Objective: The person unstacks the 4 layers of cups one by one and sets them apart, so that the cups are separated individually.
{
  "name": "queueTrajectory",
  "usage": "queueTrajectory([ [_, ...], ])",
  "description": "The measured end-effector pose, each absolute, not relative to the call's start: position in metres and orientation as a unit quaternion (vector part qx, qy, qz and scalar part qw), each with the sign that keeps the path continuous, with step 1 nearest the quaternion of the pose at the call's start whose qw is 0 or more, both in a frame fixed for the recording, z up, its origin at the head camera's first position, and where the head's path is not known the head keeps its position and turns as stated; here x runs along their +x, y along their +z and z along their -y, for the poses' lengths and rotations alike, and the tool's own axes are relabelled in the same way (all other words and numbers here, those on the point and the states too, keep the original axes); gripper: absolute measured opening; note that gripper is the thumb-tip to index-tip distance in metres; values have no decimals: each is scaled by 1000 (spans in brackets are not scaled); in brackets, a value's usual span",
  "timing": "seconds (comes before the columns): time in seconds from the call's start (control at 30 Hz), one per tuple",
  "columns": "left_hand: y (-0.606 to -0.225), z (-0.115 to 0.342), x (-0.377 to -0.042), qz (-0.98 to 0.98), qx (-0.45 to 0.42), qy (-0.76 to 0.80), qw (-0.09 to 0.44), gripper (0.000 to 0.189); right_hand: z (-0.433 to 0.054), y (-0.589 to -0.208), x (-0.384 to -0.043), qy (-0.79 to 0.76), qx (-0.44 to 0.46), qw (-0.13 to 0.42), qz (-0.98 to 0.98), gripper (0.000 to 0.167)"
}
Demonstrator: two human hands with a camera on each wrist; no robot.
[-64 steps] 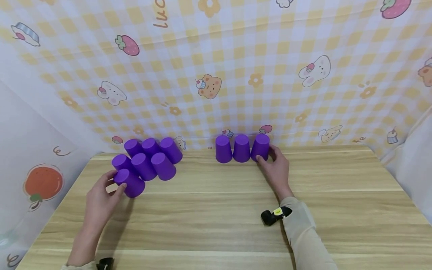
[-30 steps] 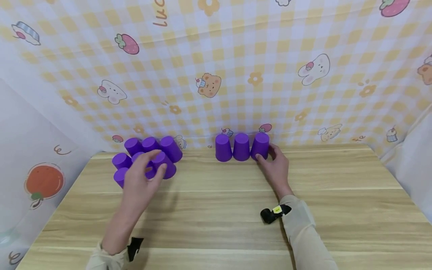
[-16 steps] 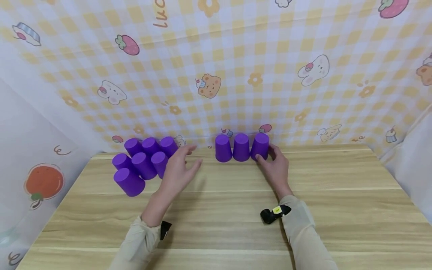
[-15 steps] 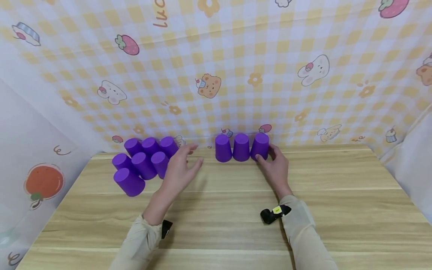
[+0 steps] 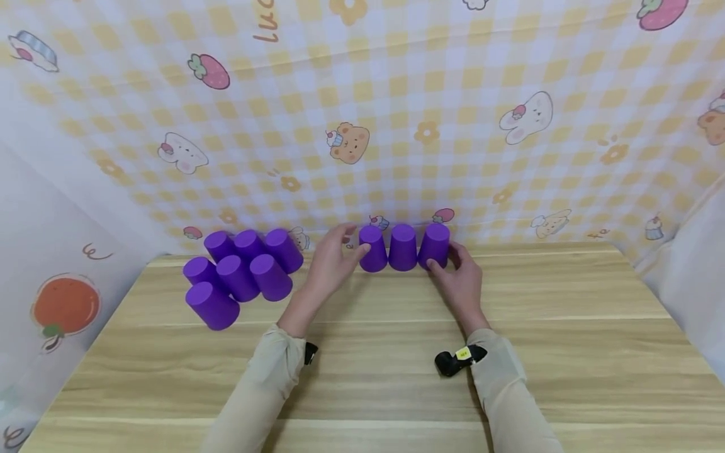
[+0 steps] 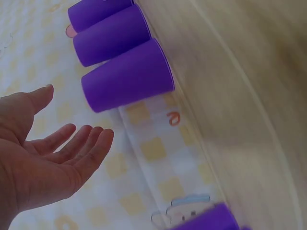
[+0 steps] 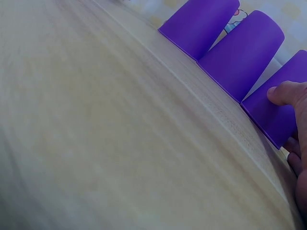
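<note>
Three purple cups stand upside down in a row against the cloth backdrop. My right hand (image 5: 461,283) grips the right-hand cup (image 5: 435,242) low on its side, with the thumb (image 7: 283,92) on the front and other fingers behind. The middle cup (image 5: 403,250) stands beside it, untouched. My left hand (image 5: 330,263) is just left of the row's left-hand cup (image 5: 375,258). In the left wrist view that hand holds nothing; its fingers are loosely bent, and a gap separates them from the cup (image 6: 128,76).
Several more upside-down purple cups (image 5: 238,280) form a staggered cluster at the left of the wooden table (image 5: 385,371). A yellow checked cloth (image 5: 396,170) hangs behind the table. A black wrist camera (image 5: 453,362) sits by the right cuff.
My left hand has let go of the front cup in the left cluster and moved right, past the cluster, to the row's left end. My right hand keeps its hold on the right-hand cup.
</note>
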State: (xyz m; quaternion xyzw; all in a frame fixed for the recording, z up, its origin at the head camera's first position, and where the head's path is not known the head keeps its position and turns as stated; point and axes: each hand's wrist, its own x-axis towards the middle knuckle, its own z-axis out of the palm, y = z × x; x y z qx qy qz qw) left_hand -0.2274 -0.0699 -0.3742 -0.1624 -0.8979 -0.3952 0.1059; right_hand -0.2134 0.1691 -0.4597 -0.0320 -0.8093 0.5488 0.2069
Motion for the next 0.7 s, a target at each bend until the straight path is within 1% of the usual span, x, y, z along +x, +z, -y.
queueTrajectory([
  [0.17, -376, 56, -239, 901, -148, -397, 90, 53, -171, -462, -215, 546, -33, 207, 811, 57],
  [0.33, -378, 51, -245, 902, -144, -399, 84, 53, -171, -463, -215, 546, -30, 210, 811, 57],
  [0.43, -379, 50, -248, 901, -143, -403, 77, 49, -171, -462, -216, 547, -31, 211, 810, 58],
  [0.6, -383, 50, -249, 896, -142, -414, 75, 37, -171, -463, -217, 548, -35, 210, 809, 58],
  [0.7, -387, 51, -250, 893, -143, -419, 76, 38, -172, -463, -216, 549, -37, 208, 809, 58],
])
